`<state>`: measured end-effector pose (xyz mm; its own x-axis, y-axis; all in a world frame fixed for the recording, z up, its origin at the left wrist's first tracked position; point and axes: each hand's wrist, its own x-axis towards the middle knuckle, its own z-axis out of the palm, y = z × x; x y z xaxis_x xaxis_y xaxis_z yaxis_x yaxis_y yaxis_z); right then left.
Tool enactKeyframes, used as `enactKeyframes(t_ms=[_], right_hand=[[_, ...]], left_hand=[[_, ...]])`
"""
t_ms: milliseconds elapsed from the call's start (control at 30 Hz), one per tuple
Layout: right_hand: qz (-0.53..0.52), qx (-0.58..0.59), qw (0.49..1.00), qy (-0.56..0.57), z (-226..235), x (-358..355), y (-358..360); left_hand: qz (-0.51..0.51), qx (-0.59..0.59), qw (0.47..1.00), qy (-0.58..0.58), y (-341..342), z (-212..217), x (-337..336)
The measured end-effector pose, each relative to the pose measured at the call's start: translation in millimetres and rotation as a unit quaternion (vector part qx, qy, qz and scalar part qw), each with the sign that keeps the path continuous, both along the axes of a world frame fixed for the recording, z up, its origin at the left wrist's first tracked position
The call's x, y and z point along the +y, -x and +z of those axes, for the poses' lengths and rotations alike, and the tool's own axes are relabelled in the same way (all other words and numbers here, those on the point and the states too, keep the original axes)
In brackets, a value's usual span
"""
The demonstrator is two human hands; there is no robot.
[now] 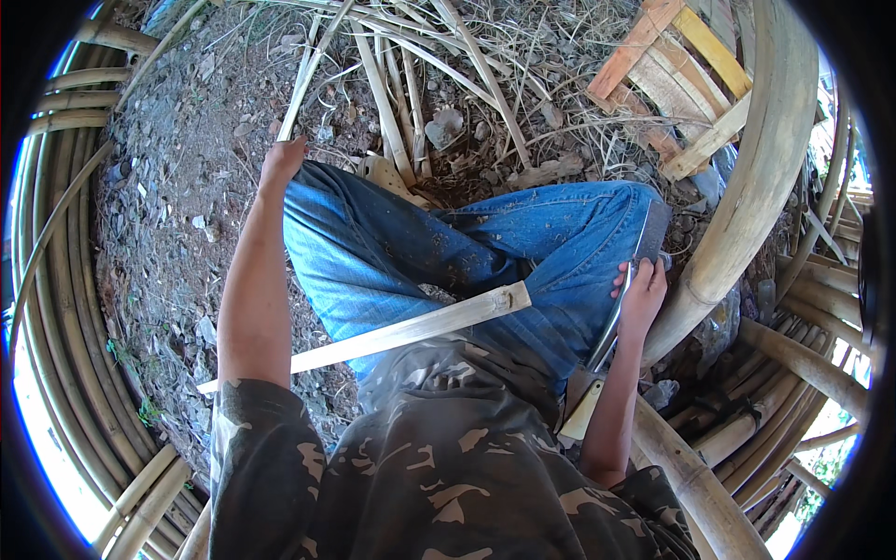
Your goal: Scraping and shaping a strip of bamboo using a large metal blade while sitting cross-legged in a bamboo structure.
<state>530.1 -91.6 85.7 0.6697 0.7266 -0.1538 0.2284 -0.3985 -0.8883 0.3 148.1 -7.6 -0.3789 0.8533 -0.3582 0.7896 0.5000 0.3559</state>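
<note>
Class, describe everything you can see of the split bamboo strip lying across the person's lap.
The bamboo strip is a long, flat, pale tan slat of split bamboo, dry-looking, with a blunt cut end showing a darker knot near the right knee. It lies slanted across the blue jeans, its right end higher in the picture, its left end passing behind the left arm. It rests on the lap; neither the left hand nor the right hand touches it.

Blue jeans (pixel 420 252) — camouflage shirt (pixel 448 467) — pale tan bamboo strip (pixel 392 334).

The bamboo strip (pixel 411 327) is pale, matt and fibrous. The blade (pixel 627 280) is dull grey metal with a wooden handle. The jeans (pixel 392 252) are dusty blue denim. The ground (pixel 177 187) is rough, gravelly dirt.
</note>
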Motion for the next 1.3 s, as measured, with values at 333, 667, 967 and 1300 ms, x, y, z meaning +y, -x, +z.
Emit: enactKeyframes(t_ms=[333,667,967,1300], right_hand=[[-0.003,0.0,1.0,0.002,-1.5,-0.7,-1.5],[-0.003,-0.001,1.0,0.003,-0.4,0.6,-0.9],[-0.016,0.008,1.0,0.01,-1.7,-1.6,-1.5],[-0.017,0.023,1.0,0.001,4.8,-0.8,1.1]], left_hand=[[-0.007,-0.01,1.0,0.007,1.3,-0.7,-0.1],[-0.006,-0.032,0.999,0.012,6.3,-5.0,5.5],[-0.082,-0.056,0.974,-0.204,-98.4,97.7,-59.9],[-0.173,-0.371,0.89,0.2,-185.2,109.1,-219.8]])
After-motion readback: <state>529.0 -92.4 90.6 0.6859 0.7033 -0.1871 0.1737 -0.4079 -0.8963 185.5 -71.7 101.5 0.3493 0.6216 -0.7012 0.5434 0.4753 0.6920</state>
